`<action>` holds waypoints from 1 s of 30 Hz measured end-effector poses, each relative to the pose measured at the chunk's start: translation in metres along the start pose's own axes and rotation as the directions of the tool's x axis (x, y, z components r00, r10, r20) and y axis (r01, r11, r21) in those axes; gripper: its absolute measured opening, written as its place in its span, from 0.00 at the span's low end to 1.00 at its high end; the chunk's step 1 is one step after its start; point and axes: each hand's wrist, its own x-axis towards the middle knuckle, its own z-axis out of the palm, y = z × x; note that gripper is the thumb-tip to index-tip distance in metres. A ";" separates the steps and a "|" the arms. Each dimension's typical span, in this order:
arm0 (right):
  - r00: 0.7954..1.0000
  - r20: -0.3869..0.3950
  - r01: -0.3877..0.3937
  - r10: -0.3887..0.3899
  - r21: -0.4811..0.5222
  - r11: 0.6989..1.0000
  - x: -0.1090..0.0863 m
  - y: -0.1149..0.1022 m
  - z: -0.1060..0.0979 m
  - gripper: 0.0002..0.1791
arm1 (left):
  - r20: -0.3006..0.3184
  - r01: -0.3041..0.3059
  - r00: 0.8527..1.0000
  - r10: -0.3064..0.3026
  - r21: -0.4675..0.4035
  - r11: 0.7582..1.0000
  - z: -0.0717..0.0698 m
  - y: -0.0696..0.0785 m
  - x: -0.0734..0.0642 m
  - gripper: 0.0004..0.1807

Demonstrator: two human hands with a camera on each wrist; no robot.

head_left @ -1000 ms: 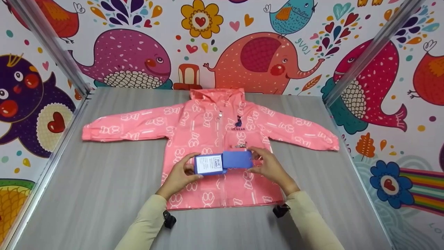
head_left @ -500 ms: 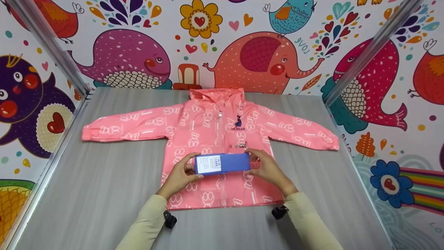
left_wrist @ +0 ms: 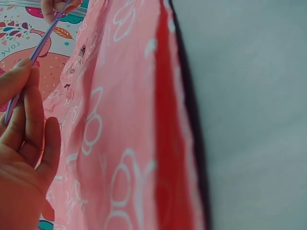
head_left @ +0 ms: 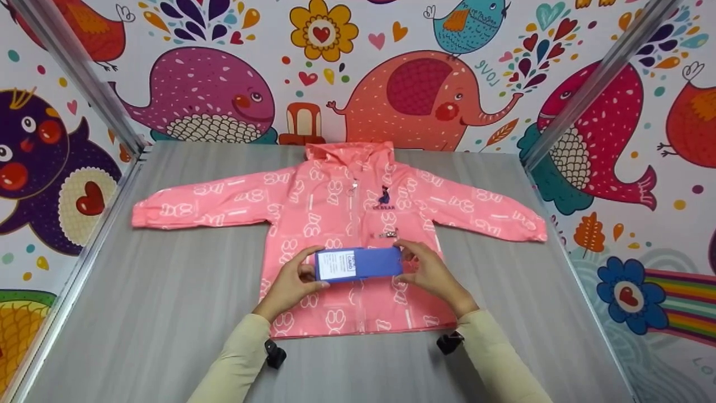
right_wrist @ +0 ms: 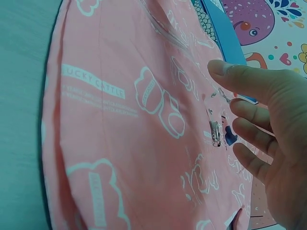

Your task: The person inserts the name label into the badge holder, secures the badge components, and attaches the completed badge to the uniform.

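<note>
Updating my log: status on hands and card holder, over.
Left hand, right hand: both gripping blue card holder. Held above spread pink jacket. No obstruction seen.

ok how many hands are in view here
2: in the head view, the left hand holds the left end of the blue card holder, and the right hand holds its right end. No others appear hidden.
</note>
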 end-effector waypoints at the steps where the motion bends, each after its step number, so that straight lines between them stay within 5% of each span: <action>1: 1.000 -0.001 -0.002 0.002 0.000 1.000 0.000 0.000 0.000 0.44 | 0.002 0.002 1.000 -0.002 0.002 1.000 0.000 0.000 0.000 0.44; 30: 1.000 -0.012 -0.019 0.019 -0.018 1.000 -0.002 0.002 0.000 0.45 | -0.011 -0.001 1.000 0.001 -0.025 1.000 0.004 0.001 -0.001 0.45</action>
